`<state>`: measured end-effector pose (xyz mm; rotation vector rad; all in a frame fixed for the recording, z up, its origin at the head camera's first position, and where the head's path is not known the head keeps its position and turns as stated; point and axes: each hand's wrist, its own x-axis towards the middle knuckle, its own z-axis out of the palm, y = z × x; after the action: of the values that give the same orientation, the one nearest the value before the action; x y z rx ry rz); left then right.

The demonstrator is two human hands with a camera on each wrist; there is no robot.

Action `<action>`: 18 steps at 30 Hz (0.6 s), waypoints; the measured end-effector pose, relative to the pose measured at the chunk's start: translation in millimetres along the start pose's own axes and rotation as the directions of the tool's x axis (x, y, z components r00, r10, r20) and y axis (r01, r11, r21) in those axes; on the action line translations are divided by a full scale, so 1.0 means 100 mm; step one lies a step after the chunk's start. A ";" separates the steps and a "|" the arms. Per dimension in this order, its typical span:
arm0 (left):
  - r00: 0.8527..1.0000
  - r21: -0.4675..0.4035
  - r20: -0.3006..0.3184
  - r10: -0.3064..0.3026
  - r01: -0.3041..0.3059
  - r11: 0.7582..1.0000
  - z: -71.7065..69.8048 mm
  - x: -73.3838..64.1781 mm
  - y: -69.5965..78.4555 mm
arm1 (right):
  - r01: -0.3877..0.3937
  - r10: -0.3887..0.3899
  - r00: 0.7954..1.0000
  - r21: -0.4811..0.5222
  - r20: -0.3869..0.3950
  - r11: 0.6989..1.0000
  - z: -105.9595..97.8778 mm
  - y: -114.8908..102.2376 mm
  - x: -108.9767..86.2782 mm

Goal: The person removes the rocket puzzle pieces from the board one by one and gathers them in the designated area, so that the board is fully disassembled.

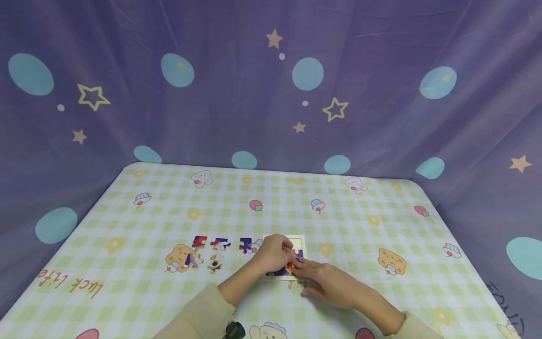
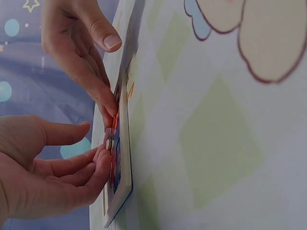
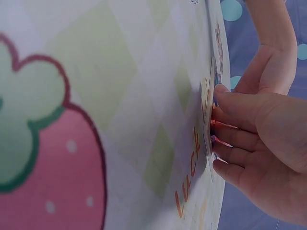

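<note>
A jigsaw puzzle with a pale frame (image 1: 301, 242) lies on the table, with dark blue and orange pieces (image 1: 277, 272) set in its lower part. My left hand (image 1: 273, 254) reaches over the frame. In the left wrist view, the left fingertips (image 2: 101, 160) touch the pieces, and the thumb stands apart from them. From the right side my right hand (image 1: 334, 282) lays its extended fingers on the puzzle's right edge. In the right wrist view, the right fingers (image 3: 235, 136) spread across the pieces. Both hands cover much of the puzzle.
Left of the frame lie several loose puzzle pieces: a red one (image 1: 199, 241), a white and blue one (image 1: 220, 244) and a dark blue one (image 1: 245, 245) among them. A checked tablecloth (image 1: 360, 221) covers the table. Behind it hangs a purple curtain (image 1: 237, 113).
</note>
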<state>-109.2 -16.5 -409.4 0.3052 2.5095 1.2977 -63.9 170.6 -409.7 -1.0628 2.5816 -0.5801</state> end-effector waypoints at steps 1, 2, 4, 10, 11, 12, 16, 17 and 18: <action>1.000 0.002 0.002 -0.009 0.009 1.000 0.00 0.00 0.00 | -0.002 0.002 1.000 0.002 0.001 1.000 0.00 0.00 0.00; 1.000 0.009 0.005 -0.013 0.013 1.000 0.00 0.01 0.00 | -0.003 0.003 1.000 0.004 0.002 1.000 0.00 -0.01 0.00; 1.000 0.021 0.011 -0.019 0.019 1.000 0.01 0.02 0.00 | -0.004 0.004 1.000 0.007 0.002 1.000 -0.01 -0.01 -0.01; 1.000 0.035 0.011 -0.003 0.003 0.999 0.01 0.04 -0.02 | -0.002 0.002 1.000 0.009 -0.002 1.000 0.00 0.00 -0.01; 1.000 0.035 0.007 0.000 0.000 0.999 0.01 0.04 -0.02 | -0.002 0.002 1.000 0.009 -0.001 1.000 0.00 0.00 -0.01; 1.000 0.035 0.002 0.002 -0.002 0.999 0.00 0.04 -0.02 | -0.003 0.003 1.000 0.007 -0.001 1.000 0.01 0.01 -0.01; 1.000 0.029 -0.011 0.008 -0.008 1.000 0.00 0.04 -0.03 | -0.003 0.003 1.000 0.001 -0.005 1.000 0.02 0.01 -0.01; 1.000 0.029 -0.017 0.009 -0.009 1.000 0.00 0.04 -0.03 | -0.003 0.003 1.000 0.003 -0.005 1.000 0.03 0.01 -0.01; 1.000 0.027 -0.019 0.006 -0.005 1.000 0.00 0.04 -0.03 | -0.002 0.002 1.000 0.006 -0.005 1.000 0.03 0.01 -0.01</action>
<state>-113.3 -16.5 -412.7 0.3074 2.5464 1.2754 -62.5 171.7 -412.9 -1.0576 2.5837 -0.5904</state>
